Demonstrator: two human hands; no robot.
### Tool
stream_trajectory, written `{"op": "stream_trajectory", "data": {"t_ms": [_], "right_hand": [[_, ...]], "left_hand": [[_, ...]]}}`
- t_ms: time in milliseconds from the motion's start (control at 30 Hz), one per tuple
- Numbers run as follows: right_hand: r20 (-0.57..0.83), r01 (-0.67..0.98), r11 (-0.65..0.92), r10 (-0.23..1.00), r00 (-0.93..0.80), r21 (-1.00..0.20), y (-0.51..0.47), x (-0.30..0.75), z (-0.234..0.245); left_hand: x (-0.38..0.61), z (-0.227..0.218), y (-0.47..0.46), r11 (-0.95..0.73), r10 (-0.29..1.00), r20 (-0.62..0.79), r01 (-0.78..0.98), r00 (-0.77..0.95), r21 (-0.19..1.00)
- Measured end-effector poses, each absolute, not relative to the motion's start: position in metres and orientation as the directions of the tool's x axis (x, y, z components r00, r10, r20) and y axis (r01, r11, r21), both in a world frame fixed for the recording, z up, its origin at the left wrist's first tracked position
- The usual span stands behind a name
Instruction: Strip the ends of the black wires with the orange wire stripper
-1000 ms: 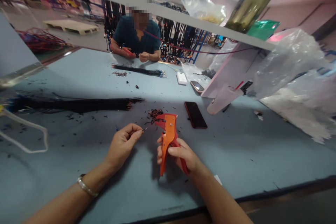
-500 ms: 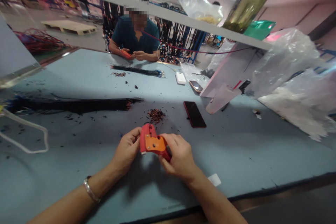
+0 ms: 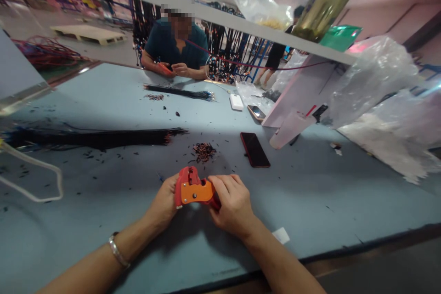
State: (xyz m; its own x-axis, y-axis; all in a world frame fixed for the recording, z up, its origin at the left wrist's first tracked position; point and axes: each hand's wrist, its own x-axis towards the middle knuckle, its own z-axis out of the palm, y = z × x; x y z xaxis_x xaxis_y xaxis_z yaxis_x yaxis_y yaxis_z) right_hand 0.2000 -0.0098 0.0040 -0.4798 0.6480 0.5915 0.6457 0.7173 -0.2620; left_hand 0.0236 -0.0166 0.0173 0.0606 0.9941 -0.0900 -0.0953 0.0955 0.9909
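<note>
The right hand (image 3: 232,202) is curled tight around a red and orange wire stripper (image 3: 195,191). The wire stripper is between the hands. It hides the fingertips of the left hand (image 3: 166,201), so I cannot tell how open that hand is or what it holds. A little pile of scraps (image 3: 204,152) sits just past both hands. Black wires (image 3: 103,138) lie beyond the left hand, a phone (image 3: 255,149) beyond the right.

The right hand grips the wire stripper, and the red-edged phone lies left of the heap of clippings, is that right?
Not quite: the red-edged phone lies right of the heap of clippings, as the head view shows. The right hand does grip the wire stripper.
</note>
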Motion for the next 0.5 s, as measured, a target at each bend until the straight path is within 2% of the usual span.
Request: {"op": "stream_trajectory", "data": {"t_ms": [300, 500], "right_hand": [[0.564, 0.647, 0.702, 0.676, -0.474, -0.296, -0.0086, 0.2009, 0.0049], [0.542, 0.67, 0.692, 0.683, -0.489, -0.268, -0.0077, 0.1999, 0.0059]], "left_hand": [[0.0222, 0.0194, -0.0158, 0.032, 0.99, -0.034, 0.012, 0.138, 0.999], [0.0222, 0.0188, -0.0147, 0.014, 0.989, -0.019, 0.035, 0.149, 0.999]]}}
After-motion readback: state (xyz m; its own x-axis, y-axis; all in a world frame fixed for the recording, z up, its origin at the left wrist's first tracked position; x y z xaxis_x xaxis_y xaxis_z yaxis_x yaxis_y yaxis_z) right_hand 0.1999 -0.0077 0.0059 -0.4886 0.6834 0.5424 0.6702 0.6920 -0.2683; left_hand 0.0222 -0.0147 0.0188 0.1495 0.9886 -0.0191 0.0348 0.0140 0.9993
